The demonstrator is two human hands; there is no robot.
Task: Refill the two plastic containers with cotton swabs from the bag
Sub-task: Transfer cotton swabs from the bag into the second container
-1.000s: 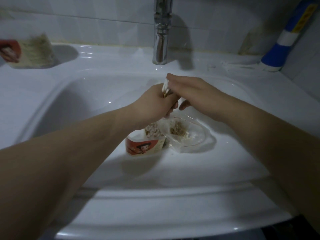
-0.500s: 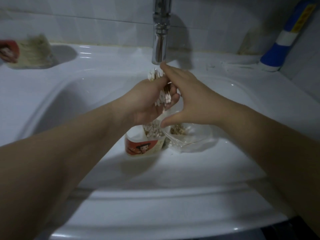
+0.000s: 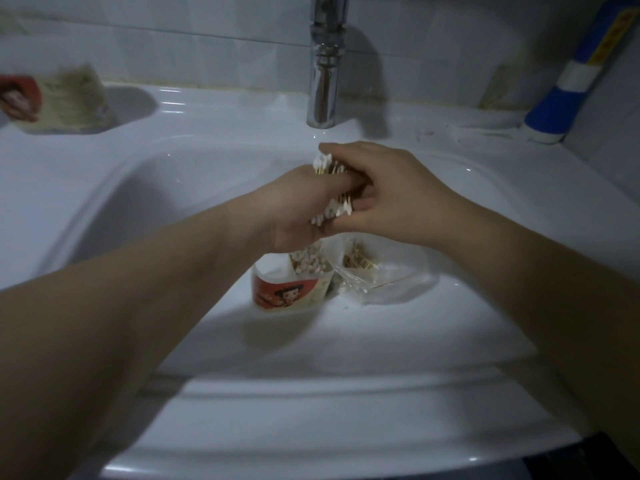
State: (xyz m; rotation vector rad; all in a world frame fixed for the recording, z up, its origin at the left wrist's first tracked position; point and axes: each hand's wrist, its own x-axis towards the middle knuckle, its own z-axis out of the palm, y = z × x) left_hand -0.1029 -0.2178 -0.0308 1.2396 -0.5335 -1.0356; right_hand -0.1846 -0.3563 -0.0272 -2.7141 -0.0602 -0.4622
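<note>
Over the sink basin my left hand [image 3: 294, 209] grips a bundle of cotton swabs [image 3: 334, 188], white tips showing above and below the fist. My right hand [image 3: 391, 192] curls round the same bundle from the right. Right beneath the hands a plastic container [image 3: 287, 289] with a red cartoon label stands in the basin, partly filled with swabs. Beside it on the right lies the clear plastic bag [image 3: 377, 278], open, with loose swabs inside. A second labelled container [image 3: 52, 98], full of swabs, lies on the rim at the far left.
The white sink [image 3: 207, 174] fills the view, its chrome faucet [image 3: 325, 74] just behind the hands. A blue and white bottle [image 3: 568, 88] leans in the back right corner. Tiled wall runs behind.
The hands dropped slightly from the faucet spout. My right hand went from a loose touch on the swab tips to a grasp round the bundle held by my left hand.
</note>
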